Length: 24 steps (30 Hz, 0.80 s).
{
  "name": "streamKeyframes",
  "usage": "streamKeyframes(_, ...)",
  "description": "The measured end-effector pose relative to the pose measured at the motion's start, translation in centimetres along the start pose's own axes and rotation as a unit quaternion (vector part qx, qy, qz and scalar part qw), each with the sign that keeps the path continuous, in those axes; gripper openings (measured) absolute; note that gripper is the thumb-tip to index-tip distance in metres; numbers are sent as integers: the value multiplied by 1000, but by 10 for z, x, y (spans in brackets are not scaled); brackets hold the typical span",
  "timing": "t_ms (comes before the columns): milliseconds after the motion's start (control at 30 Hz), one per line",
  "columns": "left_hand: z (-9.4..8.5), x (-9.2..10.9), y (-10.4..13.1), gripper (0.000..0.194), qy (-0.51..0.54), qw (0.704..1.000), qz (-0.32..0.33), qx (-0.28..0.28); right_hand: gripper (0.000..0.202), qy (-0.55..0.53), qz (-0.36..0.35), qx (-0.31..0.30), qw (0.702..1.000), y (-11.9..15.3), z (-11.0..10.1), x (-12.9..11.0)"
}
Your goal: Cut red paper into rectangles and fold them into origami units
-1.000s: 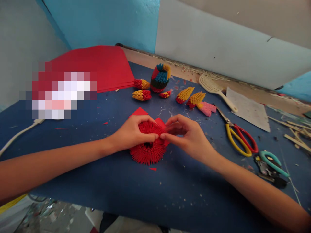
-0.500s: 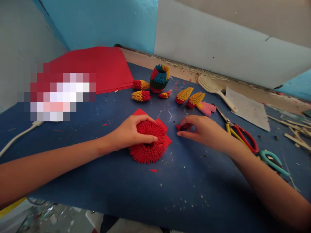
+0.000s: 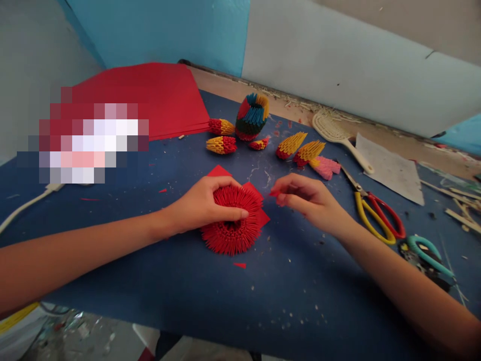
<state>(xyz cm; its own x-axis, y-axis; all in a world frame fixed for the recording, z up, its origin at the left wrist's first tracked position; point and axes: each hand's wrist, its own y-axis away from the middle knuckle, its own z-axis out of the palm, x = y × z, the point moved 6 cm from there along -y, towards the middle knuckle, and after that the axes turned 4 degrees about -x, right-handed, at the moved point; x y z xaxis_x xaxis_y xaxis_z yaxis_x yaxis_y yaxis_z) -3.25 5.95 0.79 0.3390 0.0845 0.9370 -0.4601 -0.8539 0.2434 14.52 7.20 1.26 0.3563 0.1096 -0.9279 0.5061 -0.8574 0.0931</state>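
A round ring of folded red paper pieces (image 3: pixel 232 238) lies on the blue table, with a dark hole at its centre. My left hand (image 3: pixel 210 200) is closed on its upper left side, the thumb across the top near the hole. Flat red paper (image 3: pixel 259 200) sticks out from beneath the ring in pointed corners. Right of the ring, my right hand (image 3: pixel 304 195) pinches a small folded red paper piece (image 3: pixel 275 193) between thumb and fingertips, apart from the ring. A loose red paper scrap (image 3: pixel 240 265) rests just below the ring.
Behind stand a multicoloured folded-paper pot (image 3: pixel 252 118) and several red-and-yellow paper pieces (image 3: pixel 291 144). Large red sheets (image 3: pixel 165 100) lie at the back left. Rightward are a hairbrush (image 3: pixel 338 133), red-and-yellow-handled scissors (image 3: pixel 376 213) and a teal-handled tool (image 3: pixel 428 253).
My right hand has lifted slightly and turned, the small red piece still pinched in it. My left hand keeps its hold on the ring. The view has shifted a little.
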Motion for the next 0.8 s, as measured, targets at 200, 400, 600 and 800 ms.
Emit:
streamKeyframes(200,0,-2,0,29,17,1000,-5,-8,23,-94,58,-52,993,0,15,10)
streamKeyframes(400,-2,-9,-2,33,57,998,-11,2,21,-72,43,-50,995,-1,17,14)
streamKeyframes(600,0,-10,-1,32,102,994,-29,-2,12,-102,-1,-43,994,-2,19,12)
streamKeyframes(800,0,-11,-3,31,108,994,-18,-9,13,-98,12,-37,994,-2,22,14)
